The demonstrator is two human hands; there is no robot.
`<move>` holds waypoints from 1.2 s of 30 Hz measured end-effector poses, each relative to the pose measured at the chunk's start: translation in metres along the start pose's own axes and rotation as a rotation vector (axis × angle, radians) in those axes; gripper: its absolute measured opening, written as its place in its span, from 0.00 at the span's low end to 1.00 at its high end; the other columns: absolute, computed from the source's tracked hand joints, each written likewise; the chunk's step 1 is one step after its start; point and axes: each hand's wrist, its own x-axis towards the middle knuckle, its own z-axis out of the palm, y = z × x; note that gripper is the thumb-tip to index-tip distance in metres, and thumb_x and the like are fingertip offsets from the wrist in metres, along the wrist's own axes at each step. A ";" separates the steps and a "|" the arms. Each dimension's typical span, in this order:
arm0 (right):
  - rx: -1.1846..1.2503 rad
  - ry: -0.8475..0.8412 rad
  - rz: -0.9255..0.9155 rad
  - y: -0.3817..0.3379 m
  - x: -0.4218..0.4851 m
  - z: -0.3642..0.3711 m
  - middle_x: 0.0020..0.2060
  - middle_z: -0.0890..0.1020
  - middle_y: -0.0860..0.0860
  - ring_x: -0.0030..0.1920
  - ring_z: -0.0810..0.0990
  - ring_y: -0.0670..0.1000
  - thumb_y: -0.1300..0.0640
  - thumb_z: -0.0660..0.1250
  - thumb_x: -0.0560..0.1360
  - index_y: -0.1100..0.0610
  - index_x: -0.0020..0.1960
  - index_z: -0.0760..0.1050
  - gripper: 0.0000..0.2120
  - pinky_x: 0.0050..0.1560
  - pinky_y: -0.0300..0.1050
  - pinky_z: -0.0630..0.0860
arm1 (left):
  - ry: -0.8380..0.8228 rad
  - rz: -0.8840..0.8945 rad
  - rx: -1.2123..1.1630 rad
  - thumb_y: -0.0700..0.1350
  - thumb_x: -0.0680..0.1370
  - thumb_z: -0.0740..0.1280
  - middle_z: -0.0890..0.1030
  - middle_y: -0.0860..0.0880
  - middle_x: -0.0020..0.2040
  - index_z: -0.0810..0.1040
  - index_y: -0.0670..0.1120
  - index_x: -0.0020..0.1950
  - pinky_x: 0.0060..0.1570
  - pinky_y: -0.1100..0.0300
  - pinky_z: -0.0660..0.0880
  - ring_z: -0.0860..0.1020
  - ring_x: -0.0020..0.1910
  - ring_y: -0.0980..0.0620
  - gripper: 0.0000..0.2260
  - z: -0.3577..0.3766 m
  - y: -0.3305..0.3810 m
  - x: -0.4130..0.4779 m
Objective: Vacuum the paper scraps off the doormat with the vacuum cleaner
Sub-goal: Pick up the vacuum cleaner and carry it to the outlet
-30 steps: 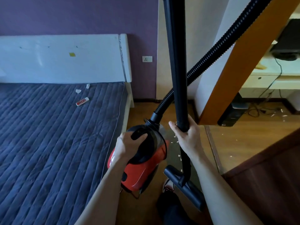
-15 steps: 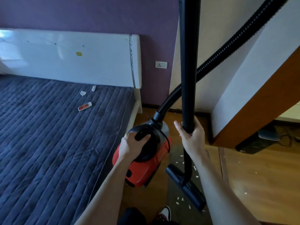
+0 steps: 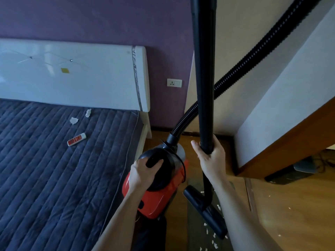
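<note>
My left hand (image 3: 143, 173) grips the black handle of the red vacuum cleaner body (image 3: 157, 198), held above the floor beside the bed. My right hand (image 3: 211, 160) grips the black upright wand (image 3: 204, 69). A ribbed black hose (image 3: 244, 64) runs from the body up to the top right. The black floor nozzle (image 3: 204, 209) hangs over the dark grey-green doormat (image 3: 194, 230), which lies on the wooden floor below. White paper scraps (image 3: 214, 244) lie scattered on the mat around the nozzle.
A bed with a dark quilted mattress (image 3: 54, 169) and white headboard (image 3: 81, 75) fills the left; a red-and-white remote (image 3: 77, 139) and crumpled tissues lie on it. An open wooden door (image 3: 290, 142) stands at right. More scraps dot the wooden floor (image 3: 290, 214).
My view has swung down and left. Both hands keep their grips; the vacuum body and the nozzle have moved with me along the bed's side over the mat.
</note>
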 end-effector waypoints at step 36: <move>-0.089 0.111 0.172 0.104 0.306 0.042 0.40 0.79 0.51 0.44 0.81 0.51 0.51 0.73 0.77 0.57 0.53 0.75 0.12 0.51 0.36 0.75 | -0.228 0.292 0.145 0.55 0.74 0.74 0.84 0.55 0.39 0.85 0.51 0.45 0.39 0.56 0.81 0.82 0.39 0.59 0.08 0.085 0.115 0.351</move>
